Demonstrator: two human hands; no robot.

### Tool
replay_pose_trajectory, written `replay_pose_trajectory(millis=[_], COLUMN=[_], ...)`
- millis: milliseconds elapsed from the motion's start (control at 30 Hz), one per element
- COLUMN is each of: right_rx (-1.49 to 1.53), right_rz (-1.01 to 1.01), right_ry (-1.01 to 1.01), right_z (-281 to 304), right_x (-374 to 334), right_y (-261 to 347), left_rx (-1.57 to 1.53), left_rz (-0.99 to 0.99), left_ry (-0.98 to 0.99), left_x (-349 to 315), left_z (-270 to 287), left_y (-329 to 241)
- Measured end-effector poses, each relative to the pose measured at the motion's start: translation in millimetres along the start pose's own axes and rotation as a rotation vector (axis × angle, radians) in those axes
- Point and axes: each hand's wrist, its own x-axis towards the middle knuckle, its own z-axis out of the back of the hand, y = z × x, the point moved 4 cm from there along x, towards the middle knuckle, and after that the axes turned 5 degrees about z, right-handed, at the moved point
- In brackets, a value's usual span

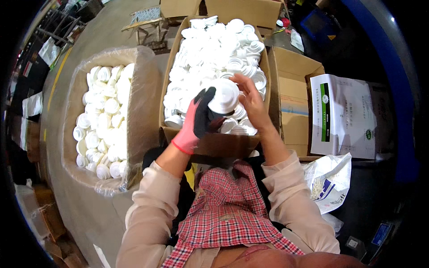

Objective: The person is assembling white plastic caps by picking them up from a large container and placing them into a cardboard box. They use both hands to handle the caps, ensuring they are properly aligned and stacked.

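A round white plastic lid [224,96] with ringed steps is held up over the near part of a cardboard box [205,142]. My left hand [196,117], in a pink glove with black fingers, grips the lid from its left side. Bare, my right hand [254,102] curls its fingers and thumb about the lid's right edge. Below and beyond both hands, a heap of similar white lids [210,49] fills the box; the brightest part is washed out.
To the left stands a plastic-lined box [144,89] of cream-white round pieces [103,125]. At right are an open carton [292,89], a printed white carton panel [342,116] and a white bag [328,181] holding small pale pieces. A small rack [145,20] stands beyond.
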Motion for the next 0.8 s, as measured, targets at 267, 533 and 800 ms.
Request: replay_pose_trajectory(millis=[267, 533, 800], right_rx=[-0.616, -0.631, -0.616], right_rz=[0.236, 0.240, 0.291], right_ry=[0.218, 0.256, 0.232], right_z=[-15.5, -20.5, -26.6], right_x=[-11.6, -13.2, -18.0], right_y=[10.2, 13.5, 25.4], left_rx=[-1.334, -0.965, -0.842], left_rz=[0.617, 0.533, 0.649], left_ry=[0.026, -0.037, -0.055], left_x=[0.1, -6.4, -12.9], left_z=[-1.5, 0.6, 4.8], left_y=[9.8, 10.8, 5.7])
